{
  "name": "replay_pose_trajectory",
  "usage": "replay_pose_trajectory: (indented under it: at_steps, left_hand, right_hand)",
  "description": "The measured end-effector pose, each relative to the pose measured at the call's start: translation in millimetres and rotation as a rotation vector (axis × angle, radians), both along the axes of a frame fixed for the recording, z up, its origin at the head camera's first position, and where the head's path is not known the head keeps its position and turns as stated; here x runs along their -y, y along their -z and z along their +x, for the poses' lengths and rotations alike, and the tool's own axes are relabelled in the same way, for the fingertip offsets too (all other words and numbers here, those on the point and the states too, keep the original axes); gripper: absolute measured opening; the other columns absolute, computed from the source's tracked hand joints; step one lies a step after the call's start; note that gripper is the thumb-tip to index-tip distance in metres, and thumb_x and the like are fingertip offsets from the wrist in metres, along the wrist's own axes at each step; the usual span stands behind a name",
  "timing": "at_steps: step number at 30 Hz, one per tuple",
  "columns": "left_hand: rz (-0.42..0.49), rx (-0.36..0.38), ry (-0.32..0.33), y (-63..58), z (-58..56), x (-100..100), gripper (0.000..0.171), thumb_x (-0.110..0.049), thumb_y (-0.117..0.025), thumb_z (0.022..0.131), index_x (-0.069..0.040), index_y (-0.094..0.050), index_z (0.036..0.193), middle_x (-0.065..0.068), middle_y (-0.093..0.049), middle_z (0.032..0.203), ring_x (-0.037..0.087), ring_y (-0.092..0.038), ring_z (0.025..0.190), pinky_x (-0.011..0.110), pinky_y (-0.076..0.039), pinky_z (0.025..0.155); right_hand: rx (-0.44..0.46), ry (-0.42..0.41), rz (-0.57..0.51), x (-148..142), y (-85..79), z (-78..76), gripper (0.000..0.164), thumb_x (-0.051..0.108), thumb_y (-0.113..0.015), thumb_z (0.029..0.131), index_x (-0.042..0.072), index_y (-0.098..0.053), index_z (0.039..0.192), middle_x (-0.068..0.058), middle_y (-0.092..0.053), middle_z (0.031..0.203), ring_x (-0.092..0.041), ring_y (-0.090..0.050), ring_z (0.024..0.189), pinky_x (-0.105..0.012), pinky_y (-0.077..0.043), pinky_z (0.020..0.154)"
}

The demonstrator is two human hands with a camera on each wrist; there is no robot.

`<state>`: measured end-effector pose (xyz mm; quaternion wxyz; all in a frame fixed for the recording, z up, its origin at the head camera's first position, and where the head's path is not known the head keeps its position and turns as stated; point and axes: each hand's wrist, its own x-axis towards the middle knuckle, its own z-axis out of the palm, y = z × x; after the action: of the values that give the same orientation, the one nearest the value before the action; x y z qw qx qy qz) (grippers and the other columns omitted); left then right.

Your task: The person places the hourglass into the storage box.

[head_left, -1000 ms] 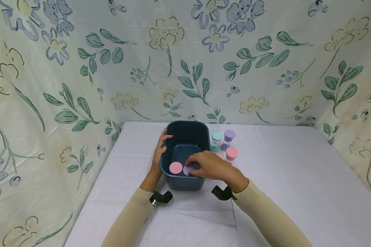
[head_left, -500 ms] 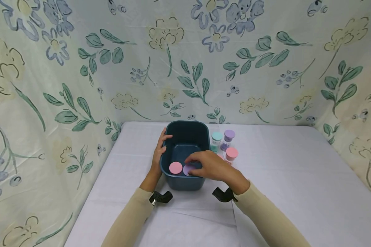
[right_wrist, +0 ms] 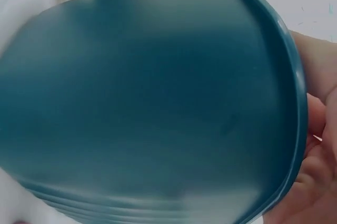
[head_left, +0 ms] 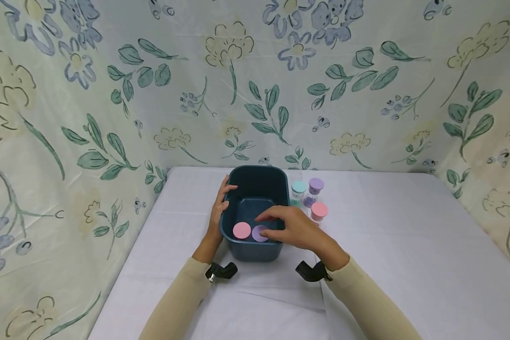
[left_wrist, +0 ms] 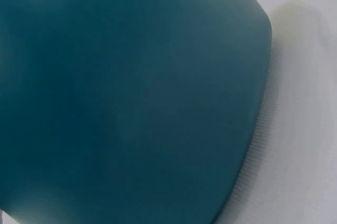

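Note:
My left hand [head_left: 217,210] holds the left side of a dark teal bin [head_left: 255,252], with a finger and the thumb over its rim. Inside, at the near end, two round caps face up: a pink one [head_left: 242,230] and a purple one [head_left: 259,233], apparently the tops of sand timers. My right hand [head_left: 295,227] reaches over the right rim with thumb and fingers apart, the thumb tip just over the purple cap. The bin wall [left_wrist: 131,97] fills most of the left wrist view. In the right wrist view, part of my right hand [right_wrist: 316,182] shows beyond the bin's rim.
Right of the bin stand small sand timers on the white cloth [head_left: 386,236]: a turquoise one [head_left: 298,189], a purple one [head_left: 316,185] and a pink one [head_left: 319,210]. A floral curtain [head_left: 289,94] rises behind the table and along both sides.
My right thumb and fingers have spread away from the purple cap, and the hand has shifted slightly right. The purple cap shows more fully. My left hand and the bin stay put.

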<state>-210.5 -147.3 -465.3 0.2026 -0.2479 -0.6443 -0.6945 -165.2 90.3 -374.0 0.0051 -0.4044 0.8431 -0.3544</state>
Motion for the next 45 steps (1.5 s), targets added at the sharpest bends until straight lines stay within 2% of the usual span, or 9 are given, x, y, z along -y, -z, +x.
replay_pose_trajectory:
  at_steps: [6, 9, 12, 18, 26, 31, 35, 42, 45]
  left_hand:
    - [0.022, 0.002, 0.038, -1.3, 1.5, 1, 0.047, -0.004, -0.027, 0.09, 0.016, -0.039, 0.13, 0.021, -0.007, 0.159, 0.03, -0.003, 0.147, 0.058, 0.0, 0.114]
    - [0.022, 0.003, 0.039, -2.0, 0.6, 1, 0.047, -0.004, -0.028, 0.09, 0.016, -0.04, 0.13, 0.019, -0.008, 0.16, 0.03, -0.003, 0.147, 0.057, 0.0, 0.114]
    - [0.015, 0.003, 0.024, -1.9, -0.8, 0, 0.048, -0.005, -0.028, 0.089, 0.016, -0.039, 0.13, 0.015, -0.01, 0.16, 0.028, -0.005, 0.148, 0.055, -0.002, 0.115]
    - [0.004, -0.01, -0.017, 4.2, -1.3, 0, 0.047, -0.01, -0.03, 0.09, 0.014, -0.041, 0.128, 0.015, -0.013, 0.16, 0.029, -0.008, 0.147, 0.057, -0.004, 0.114]
    - [0.036, 0.03, 0.046, 1.2, -4.9, -3, 0.046, -0.012, -0.032, 0.091, 0.011, -0.042, 0.13, 0.013, -0.011, 0.161, 0.028, -0.006, 0.147, 0.056, -0.005, 0.115]
    - [0.038, 0.042, 0.04, -2.0, -5.2, 3, 0.047, -0.012, -0.032, 0.09, 0.012, -0.041, 0.13, 0.013, -0.012, 0.161, 0.029, -0.006, 0.147, 0.057, -0.008, 0.114]
    - [0.02, 0.043, 0.024, -1.9, -5.8, 5, 0.048, -0.013, -0.032, 0.09, 0.012, -0.042, 0.129, 0.014, -0.012, 0.16, 0.03, -0.006, 0.147, 0.059, -0.007, 0.114]
    - [0.017, 0.045, 0.04, -5.0, -9.5, 4, 0.047, -0.013, -0.032, 0.09, 0.011, -0.041, 0.13, 0.013, -0.011, 0.161, 0.03, -0.005, 0.147, 0.058, -0.006, 0.114]
    - [0.003, 0.04, 0.023, -6.1, -9.7, 3, 0.047, -0.012, -0.031, 0.09, 0.011, -0.041, 0.13, 0.014, -0.011, 0.16, 0.03, -0.006, 0.147, 0.059, -0.007, 0.113]
  right_hand:
    - [0.01, -0.021, -0.081, -2, 3.8, -1.2, 0.027, 0.025, -0.074, 0.084, 0.02, -0.071, 0.111, 0.006, -0.07, 0.107, -0.007, -0.061, 0.095, -0.029, -0.052, 0.083]
    - [0.014, -0.024, -0.125, -3, 3.3, -2.1, 0.027, 0.024, -0.075, 0.084, 0.021, -0.071, 0.111, 0.01, -0.069, 0.106, -0.009, -0.063, 0.095, -0.031, -0.053, 0.084]
    - [0.027, -0.022, -0.158, -4, 3.0, -2.8, 0.027, 0.025, -0.075, 0.084, 0.022, -0.071, 0.111, 0.014, -0.068, 0.105, -0.012, -0.063, 0.096, -0.03, -0.053, 0.084]
    - [0.079, -0.026, -0.19, -7, 3.4, -1.4, 0.028, 0.026, -0.074, 0.085, 0.022, -0.07, 0.112, 0.01, -0.069, 0.107, -0.012, -0.064, 0.097, -0.029, -0.053, 0.084]
    - [0.099, 0.035, -0.22, -20, 0.9, -2.6, 0.027, 0.024, -0.072, 0.086, 0.023, -0.07, 0.113, 0.012, -0.069, 0.108, -0.014, -0.064, 0.102, -0.037, -0.052, 0.088]
    - [0.099, 0.055, -0.231, -27, -1.0, -6.9, 0.028, 0.021, -0.071, 0.087, 0.02, -0.069, 0.115, 0.008, -0.069, 0.111, -0.01, -0.063, 0.105, -0.04, -0.05, 0.092]
    - [0.102, 0.064, -0.251, -36, -3.4, -11.2, 0.029, 0.015, -0.071, 0.086, 0.014, -0.069, 0.115, 0.001, -0.069, 0.113, -0.014, -0.062, 0.106, -0.042, -0.05, 0.093]
    - [0.082, 0.124, -0.253, -59, -12.6, -20.3, 0.028, 0.015, -0.071, 0.087, 0.015, -0.069, 0.115, 0.004, -0.069, 0.112, -0.014, -0.061, 0.108, -0.045, -0.049, 0.094]
    - [0.075, 0.15, -0.235, -68, -14.3, -23.8, 0.028, 0.018, -0.07, 0.088, 0.015, -0.069, 0.116, 0.003, -0.069, 0.113, -0.015, -0.062, 0.106, -0.039, -0.05, 0.092]
